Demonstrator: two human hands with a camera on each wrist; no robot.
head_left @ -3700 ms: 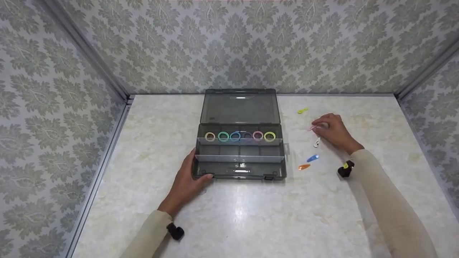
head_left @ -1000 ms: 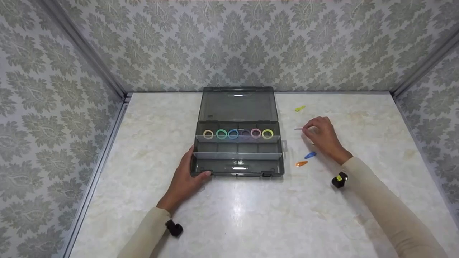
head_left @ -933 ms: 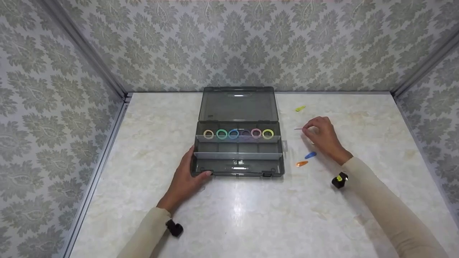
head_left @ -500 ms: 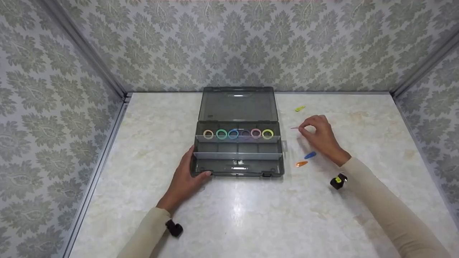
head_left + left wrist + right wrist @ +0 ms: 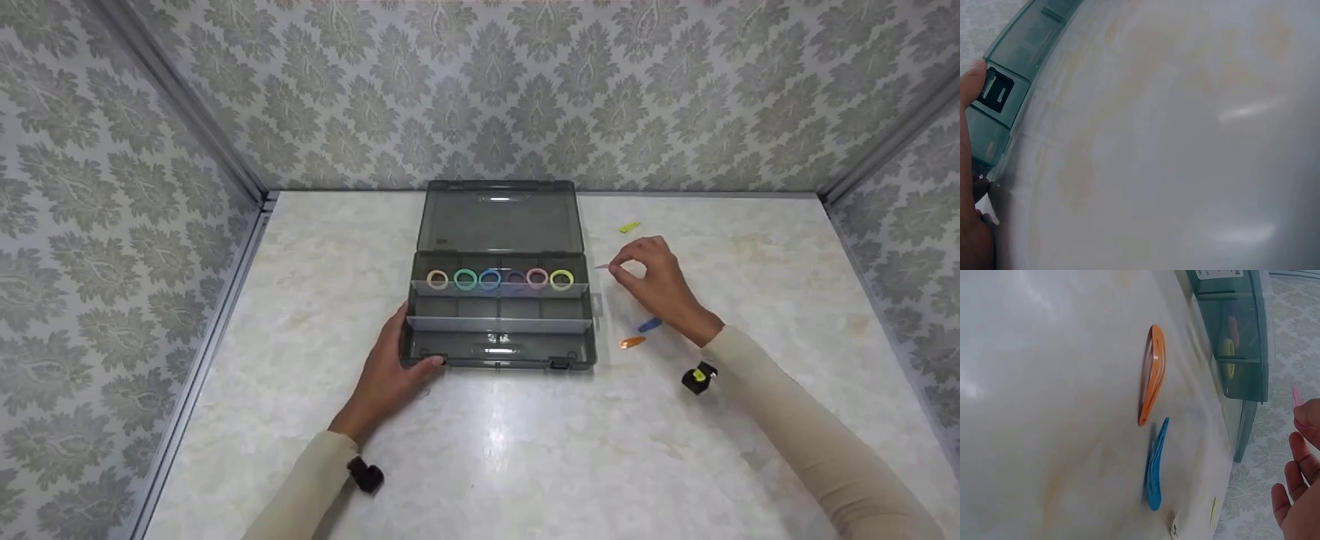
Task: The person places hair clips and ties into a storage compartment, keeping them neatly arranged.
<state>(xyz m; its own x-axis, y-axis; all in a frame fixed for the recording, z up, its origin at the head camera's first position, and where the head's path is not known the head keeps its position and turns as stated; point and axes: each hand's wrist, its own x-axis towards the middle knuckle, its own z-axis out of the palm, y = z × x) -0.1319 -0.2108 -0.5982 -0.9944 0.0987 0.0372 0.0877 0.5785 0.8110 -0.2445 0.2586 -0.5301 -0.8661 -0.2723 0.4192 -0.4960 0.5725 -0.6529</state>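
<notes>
Grey and translucent, an open box (image 5: 457, 346) is being gripped at its near left corner by the left hand (image 5: 386, 375). A pink clip (image 5: 602, 266) is being pinched between thumb and fingertip of the right hand (image 5: 660, 281), just beside the box's right wall. Six coloured rings (image 5: 455, 280) are being held in a row at the rear divider (image 5: 501, 293). By the counter (image 5: 495, 450), an orange clip (image 5: 1155, 374), a blue clip (image 5: 1154, 472), a white clip (image 5: 1174, 529) and a yellow clip (image 5: 628, 227) are being borne, the blue one being partly hidden by the right hand in the head view.
</notes>
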